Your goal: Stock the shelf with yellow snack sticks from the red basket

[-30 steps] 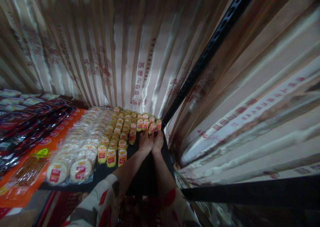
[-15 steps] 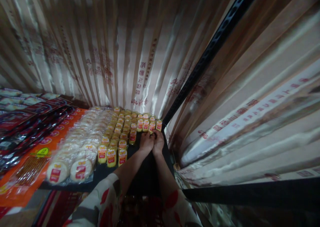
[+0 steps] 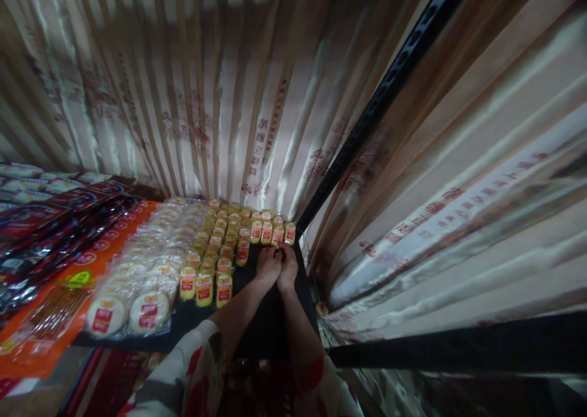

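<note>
My left hand (image 3: 268,264) and my right hand (image 3: 287,266) are side by side over the black shelf top (image 3: 263,331), their fingers curled and brought together. Right at the fingertips stands a small yellow snack cake pack (image 3: 277,235) with a red label. Both hands seem to touch its lower end, but the fingers hide whatever is between them. Similar yellow packs (image 3: 266,232) stand beside it along the back, and more rows of yellow packs (image 3: 205,288) run forward on the left.
Left of these lie round white wrapped cakes (image 3: 149,312), an orange packet (image 3: 57,310) and dark shiny packets (image 3: 55,239). A pleated printed curtain (image 3: 229,99) hangs behind and to the right. A black slotted post (image 3: 367,117) rises at the back right corner.
Both hands have drawn very slightly down from the row of yellow packs, still close together. The view has shifted a little; the packs stand in the same arrangement.
</note>
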A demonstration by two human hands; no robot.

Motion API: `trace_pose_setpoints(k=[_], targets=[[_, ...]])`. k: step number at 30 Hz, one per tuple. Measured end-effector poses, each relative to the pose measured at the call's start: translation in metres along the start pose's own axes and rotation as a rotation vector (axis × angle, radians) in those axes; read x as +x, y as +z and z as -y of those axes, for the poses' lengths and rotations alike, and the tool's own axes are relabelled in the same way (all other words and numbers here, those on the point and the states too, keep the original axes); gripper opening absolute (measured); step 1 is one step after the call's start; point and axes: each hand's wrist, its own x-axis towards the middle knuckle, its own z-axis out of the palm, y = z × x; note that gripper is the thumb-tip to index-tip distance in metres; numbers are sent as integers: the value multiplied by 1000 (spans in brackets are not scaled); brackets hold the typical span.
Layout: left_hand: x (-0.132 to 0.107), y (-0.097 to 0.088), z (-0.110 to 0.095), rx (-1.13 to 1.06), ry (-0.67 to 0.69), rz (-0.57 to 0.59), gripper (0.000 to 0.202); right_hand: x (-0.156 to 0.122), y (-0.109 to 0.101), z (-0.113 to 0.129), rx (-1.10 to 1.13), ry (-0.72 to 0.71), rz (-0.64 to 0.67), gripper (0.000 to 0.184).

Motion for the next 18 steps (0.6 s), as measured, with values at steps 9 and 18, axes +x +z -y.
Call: trace_pose_setpoints(k=[9, 18], targets=[[-16, -6, -7, 53, -58, 34, 33, -6, -8, 6, -23, 21, 4, 32], [-56, -10, -7, 29, -94, 12, 32, -41, -28, 29, -23, 42, 61, 30]])
